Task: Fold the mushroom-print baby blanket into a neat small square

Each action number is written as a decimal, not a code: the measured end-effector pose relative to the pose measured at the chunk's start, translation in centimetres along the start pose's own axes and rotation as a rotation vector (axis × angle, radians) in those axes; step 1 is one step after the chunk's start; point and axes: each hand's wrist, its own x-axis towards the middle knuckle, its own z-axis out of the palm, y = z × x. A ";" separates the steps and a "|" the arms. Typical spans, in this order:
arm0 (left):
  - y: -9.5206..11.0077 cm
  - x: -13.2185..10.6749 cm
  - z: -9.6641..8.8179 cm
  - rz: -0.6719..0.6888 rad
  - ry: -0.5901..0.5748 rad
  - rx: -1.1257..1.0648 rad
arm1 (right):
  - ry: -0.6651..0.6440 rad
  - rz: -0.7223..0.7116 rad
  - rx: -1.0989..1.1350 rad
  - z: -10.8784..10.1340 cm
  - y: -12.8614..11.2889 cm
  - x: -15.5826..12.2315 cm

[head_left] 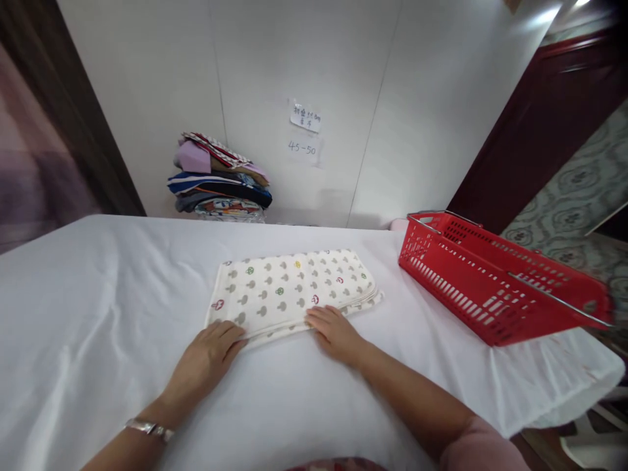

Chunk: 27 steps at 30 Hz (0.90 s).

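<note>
A white cloth point(289, 281) printed with grey and coloured mushrooms lies folded into a long rectangle on the white-covered table. Its layers show along the near edge and at the right end. At the near left corner, my left hand point(213, 350) has its fingers over the top and its thumb by the edge, closed on the fabric. My right hand point(336, 333) holds the near edge right of the middle, fingers on top and thumb at the border. What lies under both hands is hidden.
The white sheet point(122, 314) on the table is wrinkled. A red plastic basket point(456, 288) with metal handles stands at the right edge. Against the back wall is a stack of folded fabrics point(220, 180), left of a handwritten paper sign point(305, 118).
</note>
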 end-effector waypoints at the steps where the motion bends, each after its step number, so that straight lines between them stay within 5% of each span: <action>1: -0.1 -0.2 0.0 -0.002 0.004 -0.002 | 0.005 0.027 0.006 -0.5 0.6 -0.4; 9: 1.7 1.1 -0.7 -0.003 -0.056 -0.013 | 0.100 0.138 0.012 -2.0 5.6 -2.3; 18: 4.2 4.5 1.1 -0.030 -0.205 -0.086 | 0.088 -0.003 0.019 -0.6 4.6 1.5; 27: 4.3 5.2 1.0 -0.004 -0.263 -0.022 | 0.024 0.110 0.120 -0.6 5.0 2.3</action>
